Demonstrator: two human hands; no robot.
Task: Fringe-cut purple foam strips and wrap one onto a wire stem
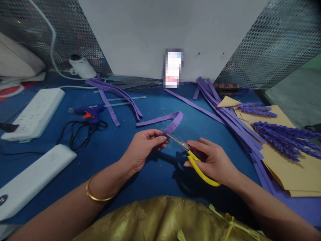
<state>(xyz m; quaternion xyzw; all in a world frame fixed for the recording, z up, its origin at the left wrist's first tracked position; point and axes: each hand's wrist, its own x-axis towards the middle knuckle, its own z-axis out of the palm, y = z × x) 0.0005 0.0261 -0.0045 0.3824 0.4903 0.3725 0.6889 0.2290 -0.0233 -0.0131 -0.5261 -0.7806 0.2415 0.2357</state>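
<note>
Currently | left fingers [158, 141] pinching purple strip [175, 123] | right fingers [198, 145] gripping yellow-handled scissors [191, 158]

No text, brand, number or sign could be read. Phone [173, 68], beyond the left fingers [157, 141]: screen was pixelated, content illegible. Long white case [37, 182], left of the same fingers: dark round mark [3, 199] at near end was indistinct; faint mark [53, 156] at far end, likewise. White power strip [37, 112], also leftward: markings were unreadable.
</note>
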